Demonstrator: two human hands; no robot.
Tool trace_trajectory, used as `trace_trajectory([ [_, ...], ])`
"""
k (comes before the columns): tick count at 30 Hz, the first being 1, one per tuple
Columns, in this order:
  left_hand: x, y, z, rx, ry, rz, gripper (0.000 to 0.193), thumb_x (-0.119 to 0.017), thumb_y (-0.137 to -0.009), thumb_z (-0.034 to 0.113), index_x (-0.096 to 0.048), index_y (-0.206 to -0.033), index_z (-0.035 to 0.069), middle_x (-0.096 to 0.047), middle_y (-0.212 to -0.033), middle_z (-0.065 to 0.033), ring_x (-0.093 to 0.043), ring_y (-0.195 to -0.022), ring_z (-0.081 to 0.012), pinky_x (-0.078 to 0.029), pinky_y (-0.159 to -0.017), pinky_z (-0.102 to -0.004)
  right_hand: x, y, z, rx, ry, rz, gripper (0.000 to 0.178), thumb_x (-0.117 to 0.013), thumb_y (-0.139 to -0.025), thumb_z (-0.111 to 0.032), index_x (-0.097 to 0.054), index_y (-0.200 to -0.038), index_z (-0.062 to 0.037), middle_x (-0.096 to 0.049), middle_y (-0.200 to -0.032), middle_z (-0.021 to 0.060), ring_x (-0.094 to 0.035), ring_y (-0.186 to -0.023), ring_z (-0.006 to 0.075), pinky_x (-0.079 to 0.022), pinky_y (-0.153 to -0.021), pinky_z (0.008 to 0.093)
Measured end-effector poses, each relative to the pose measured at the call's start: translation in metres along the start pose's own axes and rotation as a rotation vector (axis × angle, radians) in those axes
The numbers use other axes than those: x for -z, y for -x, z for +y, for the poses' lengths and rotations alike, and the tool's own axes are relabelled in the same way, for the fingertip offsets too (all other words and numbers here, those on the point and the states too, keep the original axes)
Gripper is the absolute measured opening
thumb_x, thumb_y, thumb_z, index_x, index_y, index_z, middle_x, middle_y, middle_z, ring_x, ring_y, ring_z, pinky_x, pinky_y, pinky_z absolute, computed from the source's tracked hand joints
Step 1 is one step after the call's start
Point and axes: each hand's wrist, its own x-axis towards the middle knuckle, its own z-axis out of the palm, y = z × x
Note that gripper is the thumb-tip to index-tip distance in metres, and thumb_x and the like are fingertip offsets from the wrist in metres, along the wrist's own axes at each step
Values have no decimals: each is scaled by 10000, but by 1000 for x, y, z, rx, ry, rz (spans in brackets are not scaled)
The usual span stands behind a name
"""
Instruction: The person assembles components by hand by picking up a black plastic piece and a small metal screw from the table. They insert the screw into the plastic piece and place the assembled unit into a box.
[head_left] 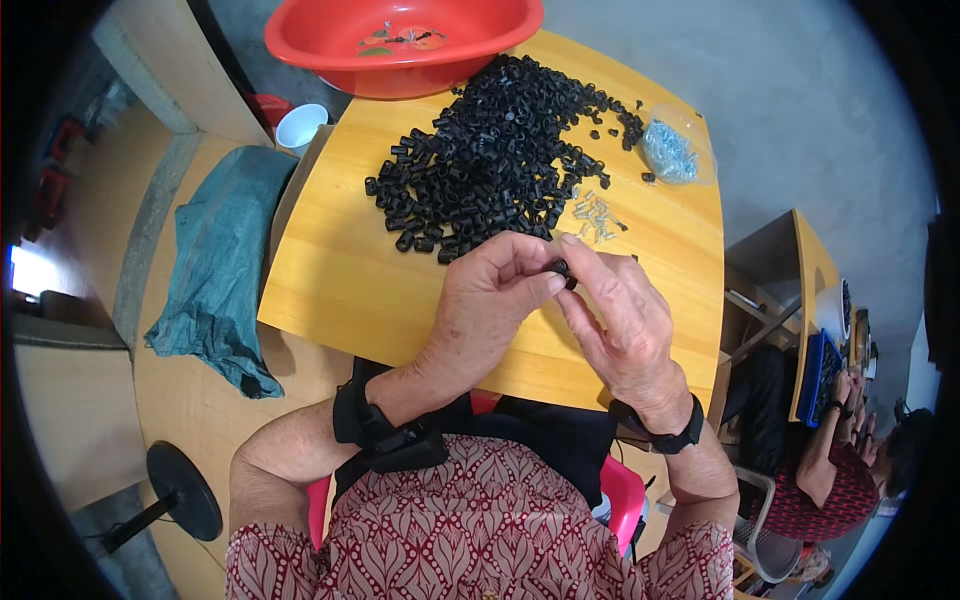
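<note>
My left hand (480,305) pinches a small black plastic part (562,270) between thumb and fingertips, above the front half of the yellow wooden table (340,290). Closed in toward the same part, my right hand (625,320) has its fingertips right against it; whatever they pinch is too small or hidden to name. Just beyond my fingers lies a small scatter of clear and silvery pins (595,215). A large heap of black plastic parts (490,155), short tube-like caps and smaller rings, covers the middle and far side of the table.
A red basin (400,75) stands at the far left table edge. At the far right sits a clear bag of small shiny pieces (670,150). Left of the table are a green woven sack (220,250) and a white bowl (300,127). Another person (830,480) works at the right.
</note>
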Motion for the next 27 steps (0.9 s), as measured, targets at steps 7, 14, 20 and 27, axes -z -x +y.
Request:
trace_trajectory([
  [7, -1, 1, 5, 97, -12, 30, 190, -666, -902, 8, -627, -1088, 16, -668, -999, -31, -616, -934, -82, -501, -858, -230, 4, 13, 8, -279, -280, 58, 256, -774, -764, 3, -674, -999, -15, -641, -885, 90, -605, -744, 186, -511, -666, 304],
  [14, -5, 2, 4, 124, 38, 17, 183, -664, -908, 25, -629, -1088, 14, -673, -1001, -34, -616, -942, -80, -497, -871, -233, -6, 24, 7, -521, -554, 153, 164, -745, -800, 18, -692, -950, -24, -624, -867, 30, -504, -685, 79, -428, -612, 221],
  [20, -3, 1, -3, 118, 28, -19, 180, -647, -926, 36, -622, -1103, 15, -675, -1020, -38, -616, -963, -87, -496, -887, -241, -9, 23, 4, -579, -557, 206, 158, -733, -810, 23, -692, -958, -14, -620, -888, 35, -502, -695, 76, -423, -612, 214],
  [27, -5, 1, -3, 122, 63, -34, 171, -639, -933, 37, -623, -1101, 14, -678, -1020, -44, -625, -971, -97, -496, -899, -247, -3, 30, 10, -503, -510, 166, 175, -738, -805, 29, -693, -972, -1, -625, -895, 41, -498, -702, 84, -433, -636, 222],
])
